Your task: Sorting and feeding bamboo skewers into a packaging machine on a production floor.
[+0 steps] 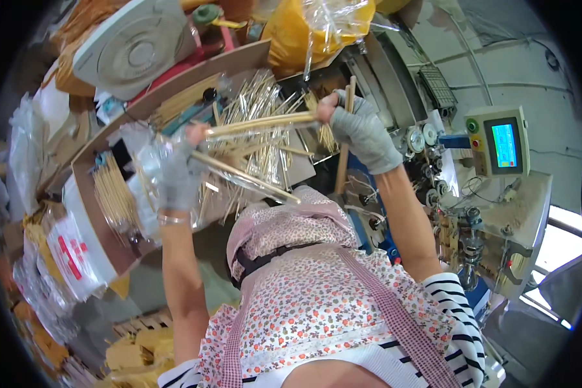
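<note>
Left hand (pixel 176 173), grey glove with fingertips bare: fingers curled in, closed on one end of the upper sticks (pixel 262 123). Right hand (pixel 366 134), gloved alike: thumb and fingers pinched on their other end, so they span level between my two hands, above the work box. A lower stick (pixel 249 176), in shiny clear wrap, slants from my left hand toward my apron (pixel 317 291) (floral, with checked straps). A wooden strip (pixel 342 169) runs upright behind my right hand; cannot tell whether I touch it.

Below the sticks, a loose heap of wrapped sticks (pixel 262 97) lies criss-cross in the cardboard box (pixel 100 147). Bare sticks (pixel 113 197) lie bunched near my left wrist, inside the same box.

Farther out: a white fan (pixel 136 52) beyond the box, a yellow bag (pixel 291 35) at its far corner, a white package (pixel 76 249) with red marks outside it on the left. To my right, machine rollers (pixel 415 138) and a control panel (pixel 503 143) (screen lit blue).
</note>
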A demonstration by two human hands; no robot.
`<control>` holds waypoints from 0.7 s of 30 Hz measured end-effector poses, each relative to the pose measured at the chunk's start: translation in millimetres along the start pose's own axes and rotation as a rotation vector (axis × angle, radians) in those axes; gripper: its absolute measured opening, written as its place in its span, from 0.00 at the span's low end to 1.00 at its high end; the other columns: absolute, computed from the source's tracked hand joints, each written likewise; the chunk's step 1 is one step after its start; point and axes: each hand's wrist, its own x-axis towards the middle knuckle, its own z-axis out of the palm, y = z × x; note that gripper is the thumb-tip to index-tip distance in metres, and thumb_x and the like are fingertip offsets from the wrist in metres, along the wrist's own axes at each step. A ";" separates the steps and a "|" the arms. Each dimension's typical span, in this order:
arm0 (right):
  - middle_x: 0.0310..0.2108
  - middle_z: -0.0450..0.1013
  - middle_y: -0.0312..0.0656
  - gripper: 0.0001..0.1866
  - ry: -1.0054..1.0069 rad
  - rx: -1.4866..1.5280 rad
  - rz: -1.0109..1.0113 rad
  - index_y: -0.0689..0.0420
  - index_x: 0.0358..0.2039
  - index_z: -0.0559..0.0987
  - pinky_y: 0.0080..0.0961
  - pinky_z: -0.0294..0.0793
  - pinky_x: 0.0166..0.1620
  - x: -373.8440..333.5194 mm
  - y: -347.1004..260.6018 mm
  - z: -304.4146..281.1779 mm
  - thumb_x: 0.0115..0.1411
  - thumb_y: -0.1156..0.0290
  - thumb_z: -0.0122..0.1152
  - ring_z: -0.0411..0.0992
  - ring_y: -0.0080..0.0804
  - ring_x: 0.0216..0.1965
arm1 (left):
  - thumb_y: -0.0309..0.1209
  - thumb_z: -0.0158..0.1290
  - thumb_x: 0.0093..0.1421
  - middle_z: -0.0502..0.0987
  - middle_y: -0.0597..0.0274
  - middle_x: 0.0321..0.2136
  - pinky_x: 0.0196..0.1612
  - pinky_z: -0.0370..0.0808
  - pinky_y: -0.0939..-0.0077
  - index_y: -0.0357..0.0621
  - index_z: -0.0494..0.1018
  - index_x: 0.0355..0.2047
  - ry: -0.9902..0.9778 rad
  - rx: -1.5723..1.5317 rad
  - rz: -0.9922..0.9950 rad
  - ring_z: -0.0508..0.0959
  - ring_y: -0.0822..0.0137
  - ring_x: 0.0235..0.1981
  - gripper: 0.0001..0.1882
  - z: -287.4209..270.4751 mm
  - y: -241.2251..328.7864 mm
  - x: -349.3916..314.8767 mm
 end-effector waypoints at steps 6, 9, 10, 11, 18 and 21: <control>0.16 0.62 0.25 0.06 0.321 0.547 -0.121 0.53 0.25 0.73 0.10 0.52 0.16 57.1 -4.5 14.8 0.57 0.67 0.58 0.54 0.10 0.13 | 0.34 0.49 0.59 0.72 0.69 0.20 0.27 0.66 0.86 0.36 0.74 0.34 -0.095 0.276 0.031 0.70 0.79 0.21 0.12 40.0 23.3 -21.8; 0.17 0.66 0.28 0.08 0.343 0.446 -0.226 0.53 0.26 0.73 0.11 0.55 0.16 79.7 -7.5 22.1 0.57 0.64 0.57 0.58 0.11 0.14 | 0.35 0.46 0.61 0.69 0.70 0.14 0.21 0.63 0.87 0.37 0.73 0.33 -0.005 0.188 0.010 0.67 0.81 0.16 0.13 70.0 21.2 -26.3; 0.18 0.69 0.30 0.09 0.293 0.493 -0.244 0.54 0.26 0.74 0.11 0.57 0.17 82.8 -10.0 21.3 0.58 0.63 0.57 0.61 0.13 0.15 | 0.35 0.45 0.61 0.67 0.71 0.13 0.20 0.62 0.87 0.37 0.73 0.32 0.032 0.229 0.022 0.66 0.82 0.15 0.13 76.3 27.9 -27.3; 0.18 0.69 0.30 0.09 0.279 0.502 -0.251 0.54 0.26 0.74 0.11 0.57 0.17 84.3 -11.7 26.2 0.58 0.63 0.57 0.61 0.13 0.15 | 0.36 0.45 0.62 0.66 0.72 0.12 0.19 0.60 0.87 0.37 0.73 0.31 0.068 0.271 0.033 0.65 0.82 0.15 0.14 81.6 31.8 -25.8; 0.18 0.67 0.27 0.10 0.058 0.133 -0.335 0.55 0.26 0.75 0.12 0.61 0.22 50.9 -14.5 55.2 0.58 0.63 0.57 0.62 0.12 0.19 | 0.39 0.44 0.62 0.62 0.75 0.11 0.17 0.54 0.86 0.40 0.71 0.27 0.210 0.127 0.162 0.59 0.83 0.14 0.15 132.7 25.0 -25.9; 0.23 0.69 0.28 0.11 -0.111 0.199 -0.201 0.57 0.33 0.76 0.14 0.65 0.26 48.4 -14.6 48.9 0.58 0.63 0.56 0.64 0.13 0.24 | 0.40 0.44 0.62 0.60 0.75 0.11 0.17 0.54 0.86 0.41 0.70 0.28 0.186 0.035 0.205 0.58 0.83 0.13 0.15 130.9 16.8 -22.5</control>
